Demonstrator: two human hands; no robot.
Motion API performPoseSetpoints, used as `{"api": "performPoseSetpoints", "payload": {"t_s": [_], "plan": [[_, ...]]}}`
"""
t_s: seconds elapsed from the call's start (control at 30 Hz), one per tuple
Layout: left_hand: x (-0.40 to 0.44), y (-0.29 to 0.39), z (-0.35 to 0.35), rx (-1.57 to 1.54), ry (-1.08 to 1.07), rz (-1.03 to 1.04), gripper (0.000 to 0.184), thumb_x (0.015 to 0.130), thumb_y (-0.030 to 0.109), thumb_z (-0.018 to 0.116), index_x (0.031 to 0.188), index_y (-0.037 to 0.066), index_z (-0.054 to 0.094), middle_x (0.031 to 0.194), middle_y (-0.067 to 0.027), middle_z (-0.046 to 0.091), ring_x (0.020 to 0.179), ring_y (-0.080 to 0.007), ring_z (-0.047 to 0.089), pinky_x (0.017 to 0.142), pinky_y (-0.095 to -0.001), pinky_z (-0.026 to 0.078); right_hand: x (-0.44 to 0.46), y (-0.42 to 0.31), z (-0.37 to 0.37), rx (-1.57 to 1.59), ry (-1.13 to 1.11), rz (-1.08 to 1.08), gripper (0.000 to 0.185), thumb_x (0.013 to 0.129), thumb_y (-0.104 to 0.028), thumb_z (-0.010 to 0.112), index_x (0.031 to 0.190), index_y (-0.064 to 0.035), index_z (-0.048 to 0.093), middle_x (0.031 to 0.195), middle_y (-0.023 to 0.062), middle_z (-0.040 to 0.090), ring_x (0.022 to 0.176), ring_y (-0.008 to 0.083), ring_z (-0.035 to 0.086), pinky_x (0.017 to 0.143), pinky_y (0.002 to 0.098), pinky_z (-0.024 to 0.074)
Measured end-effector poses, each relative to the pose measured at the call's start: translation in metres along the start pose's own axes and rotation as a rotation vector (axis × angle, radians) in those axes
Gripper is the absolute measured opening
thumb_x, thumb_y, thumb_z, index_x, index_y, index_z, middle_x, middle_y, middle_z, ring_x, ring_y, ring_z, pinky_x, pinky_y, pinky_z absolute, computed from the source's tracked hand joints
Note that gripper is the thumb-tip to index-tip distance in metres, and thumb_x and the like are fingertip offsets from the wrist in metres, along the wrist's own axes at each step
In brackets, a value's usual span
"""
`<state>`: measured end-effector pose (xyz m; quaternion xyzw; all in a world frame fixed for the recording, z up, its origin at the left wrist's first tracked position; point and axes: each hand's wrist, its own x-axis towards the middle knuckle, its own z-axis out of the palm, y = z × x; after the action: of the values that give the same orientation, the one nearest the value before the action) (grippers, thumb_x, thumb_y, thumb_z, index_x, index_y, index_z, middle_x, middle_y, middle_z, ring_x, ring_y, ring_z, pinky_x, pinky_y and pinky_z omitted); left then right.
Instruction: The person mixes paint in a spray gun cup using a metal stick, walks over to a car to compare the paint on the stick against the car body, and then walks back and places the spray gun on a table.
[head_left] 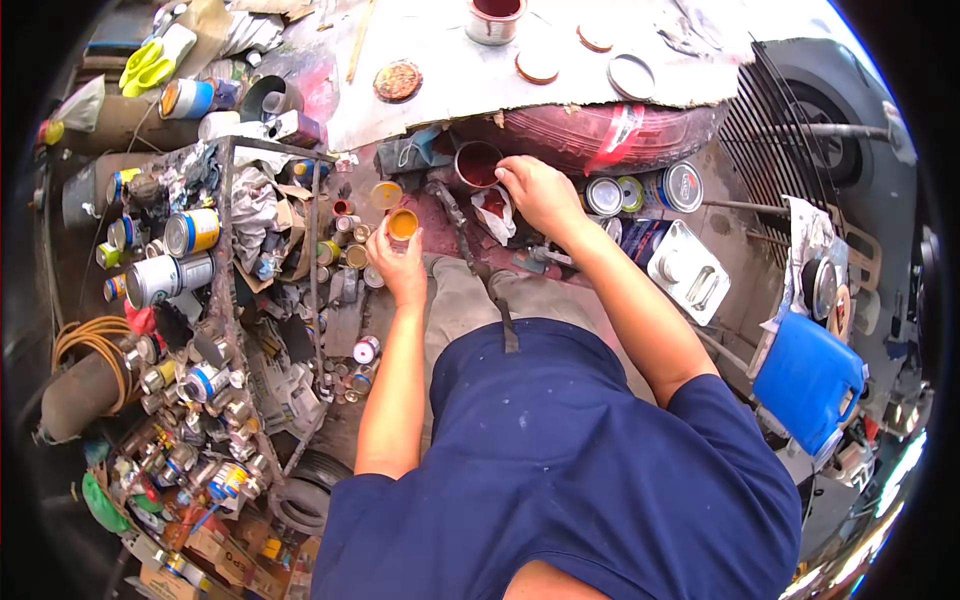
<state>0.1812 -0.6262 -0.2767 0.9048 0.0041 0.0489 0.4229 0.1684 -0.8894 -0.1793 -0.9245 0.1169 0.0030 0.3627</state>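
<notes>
My left hand (399, 270) is wrapped round a small cup of amber-yellow paint (403, 224), held upright in front of my lap. Just behind it lies a round yellow-stained lid or cup (386, 195). The fingers of my right hand (543, 196) pinch the rim of an open can with dark red liquid inside (478, 164). Below that can is a white wrapper or container stained red (494, 213). A dark stick-like bar (452, 222) runs between the two hands.
Ahead, a pale board (450, 75) carries another open can (495, 22) and several round lids. Beneath it lies a red-stained tire (600, 135). Cluttered shelves of paint cans (192, 232) stand left. A white metal can (690, 270) and blue jerrycan (808, 380) are right.
</notes>
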Motion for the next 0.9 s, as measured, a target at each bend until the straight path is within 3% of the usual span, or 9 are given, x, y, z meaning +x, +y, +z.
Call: {"api": "performPoseSetpoints", "payload": {"t_s": [0.1, 0.33, 0.53, 0.73, 0.83, 0.9], "plan": [[0.000, -0.030, 0.015, 0.139, -0.007, 0.004, 0.060, 0.075, 0.021, 0.084, 0.128, 0.008, 0.060, 0.120, -0.0123, 0.057, 0.112, -0.0316, 0.052, 0.099, -0.0438, 0.042, 0.003, 0.001, 0.001, 0.035, 0.033, -0.025, 0.027, 0.098, -0.028, 0.055, 0.107, -0.0062, 0.067, 0.105, 0.0150, 0.068, 0.098, 0.0350, 0.066, 0.085, 0.0442, 0.0524], [0.004, -0.057, 0.042, 0.183, -0.014, -0.027, 0.057, 0.073, 0.022, 0.084, 0.125, 0.012, 0.064, 0.120, -0.0105, 0.060, 0.114, -0.0340, 0.051, 0.101, -0.0461, 0.041, 0.012, -0.009, -0.005, 0.047, -0.026, 0.043, 0.029, 0.100, -0.027, 0.054, 0.107, -0.0021, 0.068, 0.106, 0.0183, 0.068, 0.101, 0.0376, 0.065, 0.088, 0.0435, 0.0506], [0.001, -0.067, 0.051, 0.299, -0.010, -0.031, 0.065, 0.077, 0.022, 0.078, 0.137, 0.012, 0.055, 0.124, -0.0122, 0.058, 0.116, -0.0353, 0.050, 0.101, -0.0470, 0.041, 0.017, -0.007, -0.003, 0.073, -0.071, 0.100, 0.029, 0.100, -0.026, 0.053, 0.108, -0.0016, 0.067, 0.106, 0.0187, 0.068, 0.101, 0.0370, 0.065, 0.088, 0.0436, 0.0504], [-0.008, -0.040, 0.036, 0.409, 0.084, 0.015, 0.079, 0.080, 0.025, 0.074, 0.148, 0.005, 0.039, 0.128, -0.0219, 0.054, 0.120, -0.0386, 0.049, 0.105, -0.0472, 0.038, 0.020, -0.007, -0.006, 0.044, -0.087, 0.035, 0.030, 0.100, -0.027, 0.053, 0.108, -0.0007, 0.066, 0.106, 0.0183, 0.068, 0.101, 0.0366, 0.065, 0.088, 0.0438, 0.0508], [-0.019, -0.004, 0.039, 0.304, 0.013, 0.118, 0.083, 0.083, 0.032, 0.072, 0.149, -0.001, 0.035, 0.130, -0.0260, 0.053, 0.122, -0.0392, 0.048, 0.107, -0.0476, 0.036, 0.019, -0.004, -0.005, 0.028, -0.042, -0.003, 0.030, 0.100, -0.027, 0.053, 0.107, -0.0007, 0.066, 0.106, 0.0180, 0.068, 0.100, 0.0368, 0.065, 0.088, 0.0442, 0.0510], [-0.016, 0.034, 0.048, 0.021, -0.193, -0.183, 0.084, 0.085, 0.038, 0.070, 0.149, -0.004, 0.034, 0.133, -0.0283, 0.052, 0.125, -0.0413, 0.047, 0.109, -0.0475, 0.034, 0.019, 0.002, -0.003, 0.016, -0.094, -0.010, 0.030, 0.100, -0.027, 0.054, 0.107, -0.0013, 0.067, 0.105, 0.0177, 0.068, 0.100, 0.0367, 0.065, 0.087, 0.0444, 0.0513]]}}
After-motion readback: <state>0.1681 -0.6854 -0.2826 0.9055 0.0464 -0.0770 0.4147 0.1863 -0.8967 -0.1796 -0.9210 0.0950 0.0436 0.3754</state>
